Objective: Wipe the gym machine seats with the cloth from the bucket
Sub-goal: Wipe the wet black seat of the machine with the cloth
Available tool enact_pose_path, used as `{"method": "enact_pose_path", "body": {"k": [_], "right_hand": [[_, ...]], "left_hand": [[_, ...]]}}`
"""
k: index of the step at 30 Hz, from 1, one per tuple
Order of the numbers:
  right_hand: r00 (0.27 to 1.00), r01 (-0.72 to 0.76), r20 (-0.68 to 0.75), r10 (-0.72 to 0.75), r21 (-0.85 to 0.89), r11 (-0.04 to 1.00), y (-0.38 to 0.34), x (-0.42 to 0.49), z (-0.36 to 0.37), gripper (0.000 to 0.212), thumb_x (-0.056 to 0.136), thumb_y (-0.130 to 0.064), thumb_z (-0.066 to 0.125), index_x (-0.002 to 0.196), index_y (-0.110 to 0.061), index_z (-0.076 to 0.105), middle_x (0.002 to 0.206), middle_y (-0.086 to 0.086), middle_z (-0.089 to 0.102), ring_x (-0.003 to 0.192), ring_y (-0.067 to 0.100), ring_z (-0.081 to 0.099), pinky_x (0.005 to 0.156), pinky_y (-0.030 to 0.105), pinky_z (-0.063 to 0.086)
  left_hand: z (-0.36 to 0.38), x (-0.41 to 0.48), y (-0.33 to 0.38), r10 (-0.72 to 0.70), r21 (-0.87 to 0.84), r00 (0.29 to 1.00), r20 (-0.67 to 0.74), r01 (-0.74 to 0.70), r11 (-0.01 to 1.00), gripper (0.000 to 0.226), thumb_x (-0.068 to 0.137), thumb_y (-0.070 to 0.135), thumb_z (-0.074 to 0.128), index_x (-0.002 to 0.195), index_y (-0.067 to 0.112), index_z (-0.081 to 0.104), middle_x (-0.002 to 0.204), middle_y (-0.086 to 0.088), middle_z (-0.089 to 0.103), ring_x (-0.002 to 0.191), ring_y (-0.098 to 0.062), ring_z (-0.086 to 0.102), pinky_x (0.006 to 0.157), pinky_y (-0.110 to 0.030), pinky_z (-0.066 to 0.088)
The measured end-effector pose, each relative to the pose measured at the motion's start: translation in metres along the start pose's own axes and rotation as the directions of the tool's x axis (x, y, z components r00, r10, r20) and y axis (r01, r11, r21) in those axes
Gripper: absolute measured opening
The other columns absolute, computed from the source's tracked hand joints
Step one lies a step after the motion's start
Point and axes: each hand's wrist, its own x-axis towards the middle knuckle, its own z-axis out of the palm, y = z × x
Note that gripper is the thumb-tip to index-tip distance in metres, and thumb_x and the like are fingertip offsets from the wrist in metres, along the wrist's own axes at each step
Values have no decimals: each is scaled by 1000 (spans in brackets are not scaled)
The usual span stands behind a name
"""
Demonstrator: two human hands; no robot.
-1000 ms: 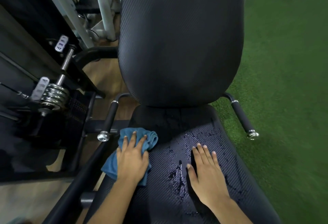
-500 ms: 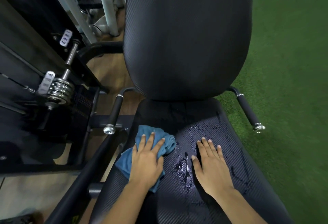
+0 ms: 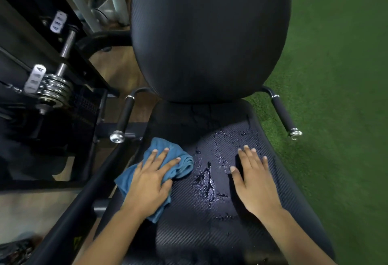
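Note:
A black textured gym seat (image 3: 210, 222) lies below me, with water beads and small puddles on its middle. The tall black backrest (image 3: 210, 33) rises behind it. My left hand (image 3: 151, 180) presses flat on a crumpled blue cloth (image 3: 182, 164) at the seat's left edge, fingers spread over it. On the seat's right half rests my right hand (image 3: 254, 180), palm down with nothing in it. The bucket is out of view.
Two black side handles with chrome ends flank the seat, left handle (image 3: 123, 117) and right handle (image 3: 285, 115). A weight stack pin with steel plates (image 3: 52, 88) and the black machine frame (image 3: 69, 212) stand at the left. Green turf (image 3: 340, 96) covers the floor at the right.
My left hand has slid the blue cloth to the right, from the seat's left edge toward the wet middle. My right hand has stayed flat on the seat.

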Motion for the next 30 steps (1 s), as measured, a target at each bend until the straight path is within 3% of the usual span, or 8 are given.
{"method": "enact_pose_path", "body": {"k": [5,8,11,16,19,22,27,30], "right_hand": [[997,-75,-3,76,42,996,40,-22,-7,64,98,-51,21,149,-13,24,158,2,13,146,17,3,118,34,-1],[990,-123,-56,127,72,990,51,-42,-9,68,96,-54,21,149,-12,25,158,3,15,146,17,5,117,33,1],[984,-164,-58,169,78,983,58,-65,-8,76,92,-61,13,151,-13,20,158,0,13,146,15,2,116,32,0],[987,-161,-20,162,43,986,65,-76,2,79,90,-64,4,152,-16,11,159,-3,4,146,11,-6,117,29,-7],[986,-162,-32,162,28,986,64,-75,3,78,90,-63,3,152,-15,9,158,-3,1,145,11,-7,117,30,-7],[987,-158,-35,158,21,987,65,-76,4,77,91,-60,3,152,-14,10,159,0,4,146,13,-5,118,32,-5],[988,-142,-54,143,10,990,64,-76,4,77,92,-59,4,151,-11,14,158,4,9,146,15,0,118,34,-1],[987,-146,-58,147,24,989,64,-77,3,77,92,-59,5,151,-10,15,158,4,10,146,16,1,118,34,0]], "left_hand": [[-1,20,12,-240,21,967,-87,243,970,60,80,41,30,139,36,42,154,0,27,144,-27,16,112,-52,18],[9,8,36,-114,32,993,-34,115,993,63,80,44,23,141,38,39,155,2,23,145,-25,12,113,-51,15],[9,-16,28,-5,23,1000,-15,5,1000,61,81,45,24,139,39,42,154,4,27,144,-24,17,111,-53,24],[8,4,35,-172,31,981,-90,175,984,63,79,45,25,137,36,45,153,1,30,143,-26,20,110,-52,21],[17,-6,55,-84,51,995,-48,87,995,61,81,43,26,139,37,44,153,1,29,143,-26,19,110,-52,21],[12,-29,39,34,49,999,-36,-32,998,56,82,42,31,135,35,49,150,1,35,141,-27,27,105,-53,30],[3,-7,26,-213,78,969,-127,224,972,65,77,48,24,135,31,50,150,-5,36,140,-32,27,105,-58,29],[12,-9,50,-112,88,990,-81,119,989,64,79,45,24,136,33,49,151,-4,34,141,-31,25,105,-55,26]]}}
